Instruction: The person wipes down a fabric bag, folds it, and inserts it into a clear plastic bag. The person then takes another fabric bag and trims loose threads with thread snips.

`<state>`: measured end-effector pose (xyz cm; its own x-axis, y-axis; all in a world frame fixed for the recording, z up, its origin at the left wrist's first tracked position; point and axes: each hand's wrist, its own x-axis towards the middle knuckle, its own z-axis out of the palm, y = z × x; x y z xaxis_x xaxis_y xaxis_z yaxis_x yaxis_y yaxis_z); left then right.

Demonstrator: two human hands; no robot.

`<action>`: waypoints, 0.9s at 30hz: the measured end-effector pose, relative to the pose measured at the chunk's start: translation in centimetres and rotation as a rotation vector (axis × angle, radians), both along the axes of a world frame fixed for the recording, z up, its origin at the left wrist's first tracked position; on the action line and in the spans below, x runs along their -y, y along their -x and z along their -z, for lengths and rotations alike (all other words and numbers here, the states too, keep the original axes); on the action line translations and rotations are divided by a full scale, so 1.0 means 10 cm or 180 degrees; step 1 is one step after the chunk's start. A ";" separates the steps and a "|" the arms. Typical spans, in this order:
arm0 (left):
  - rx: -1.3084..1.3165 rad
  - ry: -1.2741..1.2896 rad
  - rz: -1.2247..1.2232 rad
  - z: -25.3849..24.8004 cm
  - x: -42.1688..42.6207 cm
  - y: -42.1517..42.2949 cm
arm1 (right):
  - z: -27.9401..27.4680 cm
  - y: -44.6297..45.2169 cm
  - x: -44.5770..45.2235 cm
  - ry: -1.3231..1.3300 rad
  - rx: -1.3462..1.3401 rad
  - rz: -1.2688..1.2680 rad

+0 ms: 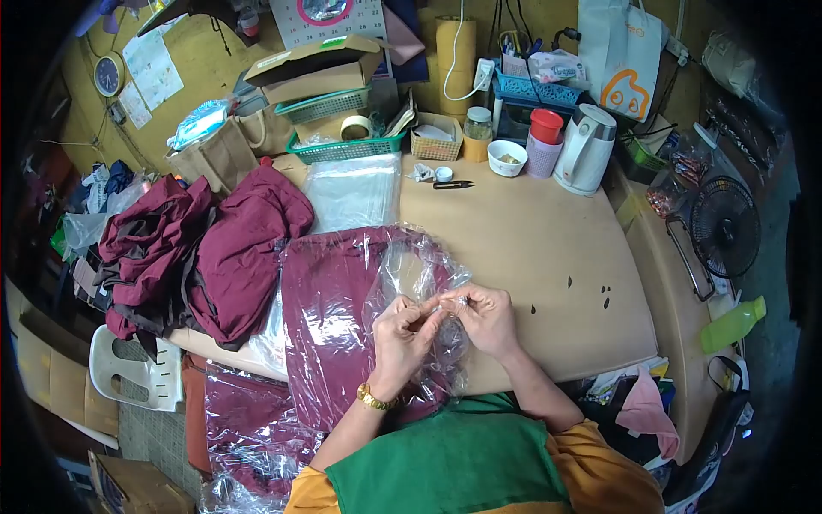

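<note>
Two orange sleeves [315, 490] flank a green apron [445, 463] at the near edge of the table [548, 231]. Left of the apron and below that edge is a wrapped bundle [248, 420] of maroon cloth; a white chair [137, 368] stands farther left. On the right, a pink cloth [648, 411] lies over a pile.

The left hand [402, 338], a gold watch [375, 397] at its wrist, is nearly closed, thumb and fingers pinching clear plastic. The right hand [481, 317] is close against it, fingertips drawn together on the same plastic; glare seems to blur the exact grip. That plastic belongs to a bag [330, 317] lying on the front of the table, left of centre, with maroon cloth inside and loose, crinkled film under the hands.

Just left of the bag sit two heaped garments [248, 244], maroon with dark parts. To the right, dark marks [605, 295] dot the tabletop, and a green bottle [732, 324] lies beyond its right edge, with a black fan [725, 227] behind.

Past the bag lie flat clear sleeves of film [353, 193] and black snips [454, 185]. Along the back stand a green tray [347, 151], a basket [437, 141], a jar [477, 137], a bowl [508, 158], a red-lidded cup [543, 156] and a white kettle [586, 150]. A calendar [342, 30] and a clock [109, 74] hang farthest away.
</note>
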<state>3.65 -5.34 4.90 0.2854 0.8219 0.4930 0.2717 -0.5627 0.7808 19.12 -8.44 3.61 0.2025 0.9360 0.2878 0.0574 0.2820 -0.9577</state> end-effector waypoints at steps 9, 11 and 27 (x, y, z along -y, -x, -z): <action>0.0332 0.0492 0.0047 0.11 -0.12 0.10 | -0.43 -0.18 0.24 -0.0739 0.2902 0.0575; 0.0238 0.0287 -0.0007 -0.02 -0.07 0.07 | -0.49 -0.09 0.24 -0.1243 0.2922 0.0674; 0.0057 -0.0297 0.0183 -0.18 0.06 0.07 | -0.32 -0.04 0.15 -0.0698 0.0908 0.0030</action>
